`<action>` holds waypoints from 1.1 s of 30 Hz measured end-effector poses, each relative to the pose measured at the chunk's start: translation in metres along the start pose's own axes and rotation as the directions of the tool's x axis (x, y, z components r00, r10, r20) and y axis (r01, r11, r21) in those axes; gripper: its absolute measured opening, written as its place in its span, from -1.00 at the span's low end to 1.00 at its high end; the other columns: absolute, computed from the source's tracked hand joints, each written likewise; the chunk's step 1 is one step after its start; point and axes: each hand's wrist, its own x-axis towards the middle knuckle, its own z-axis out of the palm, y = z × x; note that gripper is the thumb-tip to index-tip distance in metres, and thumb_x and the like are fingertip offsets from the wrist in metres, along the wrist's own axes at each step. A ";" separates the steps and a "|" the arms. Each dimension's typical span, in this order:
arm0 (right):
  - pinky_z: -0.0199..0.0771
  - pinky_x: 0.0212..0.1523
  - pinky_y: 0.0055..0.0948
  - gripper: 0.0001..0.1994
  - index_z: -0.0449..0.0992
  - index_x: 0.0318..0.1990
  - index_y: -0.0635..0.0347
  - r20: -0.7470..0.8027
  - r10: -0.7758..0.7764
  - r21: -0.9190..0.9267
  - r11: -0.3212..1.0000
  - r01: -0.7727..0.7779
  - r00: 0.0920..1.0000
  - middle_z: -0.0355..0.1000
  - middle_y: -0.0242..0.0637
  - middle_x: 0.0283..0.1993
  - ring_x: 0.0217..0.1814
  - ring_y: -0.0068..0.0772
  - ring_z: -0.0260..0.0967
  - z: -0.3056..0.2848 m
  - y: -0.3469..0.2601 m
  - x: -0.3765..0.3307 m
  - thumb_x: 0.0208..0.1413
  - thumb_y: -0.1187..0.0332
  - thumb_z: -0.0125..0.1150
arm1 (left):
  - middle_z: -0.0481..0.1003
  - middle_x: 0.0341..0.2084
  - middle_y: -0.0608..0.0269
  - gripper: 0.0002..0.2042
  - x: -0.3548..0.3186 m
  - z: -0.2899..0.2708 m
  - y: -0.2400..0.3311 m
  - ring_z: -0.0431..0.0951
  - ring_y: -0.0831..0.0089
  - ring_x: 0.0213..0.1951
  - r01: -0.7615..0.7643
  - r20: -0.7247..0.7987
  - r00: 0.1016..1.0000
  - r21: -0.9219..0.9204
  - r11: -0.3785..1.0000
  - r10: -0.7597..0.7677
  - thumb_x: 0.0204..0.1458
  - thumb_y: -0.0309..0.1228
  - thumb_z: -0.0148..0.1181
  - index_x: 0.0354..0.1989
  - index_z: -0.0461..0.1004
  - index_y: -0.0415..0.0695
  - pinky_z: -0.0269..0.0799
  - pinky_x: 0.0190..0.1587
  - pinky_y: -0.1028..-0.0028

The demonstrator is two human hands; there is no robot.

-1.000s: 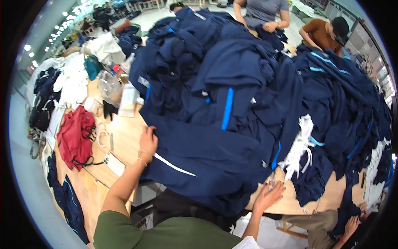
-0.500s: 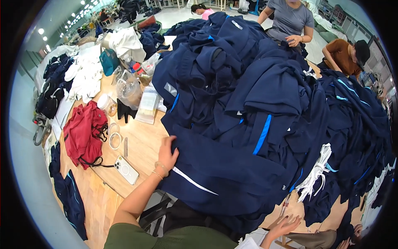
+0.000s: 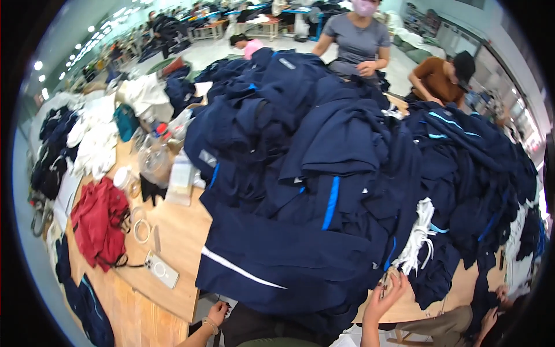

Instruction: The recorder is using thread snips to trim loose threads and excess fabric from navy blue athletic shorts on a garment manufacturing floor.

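Note:
A dark navy garment (image 3: 277, 248) with a white stripe lies spread at the front of a high heap of navy garments (image 3: 329, 139). My left hand (image 3: 218, 313) is low by the table's front edge, left of the garment, its fingers curled; what they hold, if anything, is hidden. At the right front of the table my right hand (image 3: 393, 294) closes its fingers on a pair of small scissors, mostly covered by them. Just beyond that hand lies a bundle of white cords (image 3: 417, 237).
On the left of the wooden table (image 3: 179, 231) are a phone (image 3: 161, 269), tape rolls (image 3: 141, 231), a red cloth bag (image 3: 101, 222) and a plastic bag (image 3: 154, 162). More navy garments (image 3: 462, 162) cover the right side. Co-workers (image 3: 355, 43) stand beyond the heap.
My left hand has come off the navy garment and dropped to the table's edge. My right hand has moved forward and closed on the scissors. The view has shifted.

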 end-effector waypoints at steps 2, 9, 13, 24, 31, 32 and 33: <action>-0.02 0.29 -0.17 -0.62 0.34 0.00 0.27 0.037 -0.016 0.079 0.997 0.013 0.999 0.09 -0.01 0.24 0.35 0.05 -0.04 0.000 -0.020 0.009 -0.06 0.56 0.06 | 0.56 -0.44 0.16 -0.79 0.034 0.022 -0.014 0.54 0.36 -0.35 0.186 0.187 0.971 -0.199 0.962 -0.149 0.08 -0.34 0.09 -0.23 0.51 -0.21 0.40 -0.32 0.36; 0.23 0.01 -0.33 -0.79 0.51 -0.30 0.38 0.506 -0.491 0.861 0.341 -0.378 0.709 0.43 -0.11 -0.21 -0.07 -0.19 0.28 -0.004 -0.151 0.062 0.13 0.40 -0.01 | 0.51 -0.11 0.05 -0.60 0.106 0.054 -0.057 0.50 0.32 -0.08 0.091 0.238 0.970 -0.205 0.975 -0.041 0.16 -0.23 -0.01 0.05 0.40 -0.29 0.39 -0.05 0.36; 0.29 -0.16 -0.21 -0.75 0.53 -0.30 0.31 0.215 -0.676 0.819 -0.269 -0.507 0.705 0.44 -0.07 -0.34 -0.23 -0.16 0.30 0.006 -0.211 0.058 0.13 0.24 0.14 | 0.51 -0.11 0.04 -0.59 0.149 0.052 -0.045 0.50 0.31 -0.08 0.037 0.280 0.960 -0.189 0.981 0.017 0.17 -0.22 -0.02 0.05 0.39 -0.28 0.38 -0.04 0.36; 0.28 -0.17 -0.25 -0.72 0.46 -0.36 0.33 0.489 -0.686 0.831 0.179 -0.526 0.539 0.46 -0.14 -0.37 -0.28 -0.17 0.36 0.069 -0.245 0.116 0.22 0.25 0.05 | 0.51 -0.11 0.02 -0.57 0.230 0.098 -0.048 0.50 0.27 -0.07 0.031 0.380 0.922 -0.263 0.964 0.074 0.17 -0.20 -0.04 0.08 0.37 -0.28 0.37 -0.02 0.36; 0.18 -0.15 -0.38 -0.97 0.40 -0.43 0.22 -0.020 -0.533 0.284 0.808 0.516 0.846 0.36 -0.31 -0.38 -0.28 -0.29 0.25 0.202 -0.237 0.200 0.02 0.55 0.07 | 0.51 -0.11 0.00 -0.56 0.186 0.122 -0.096 0.49 0.25 -0.06 0.204 0.338 0.938 -0.370 0.906 -0.074 0.18 -0.18 -0.06 0.09 0.36 -0.27 0.36 -0.01 0.36; 0.15 -0.16 -0.37 -0.95 0.37 -0.40 0.21 0.014 -0.486 0.146 0.865 0.479 0.874 0.33 -0.29 -0.36 -0.25 -0.25 0.23 0.226 -0.220 0.208 0.03 0.50 0.12 | 0.51 -0.11 -0.01 -0.56 0.185 0.124 -0.097 0.49 0.25 -0.06 0.216 0.338 0.937 -0.379 0.900 -0.082 0.18 -0.18 -0.06 0.09 0.36 -0.27 0.36 -0.01 0.36; 0.14 -0.17 -0.35 -0.93 0.36 -0.38 0.20 0.016 -0.534 -0.009 0.845 0.534 0.845 0.31 -0.29 -0.35 -0.24 -0.23 0.22 0.248 -0.204 0.204 0.02 0.48 0.13 | 0.51 -0.11 -0.01 -0.56 0.184 0.124 -0.100 0.49 0.24 -0.06 0.226 0.336 0.937 -0.385 0.895 -0.092 0.18 -0.18 -0.06 0.09 0.35 -0.27 0.36 0.00 0.36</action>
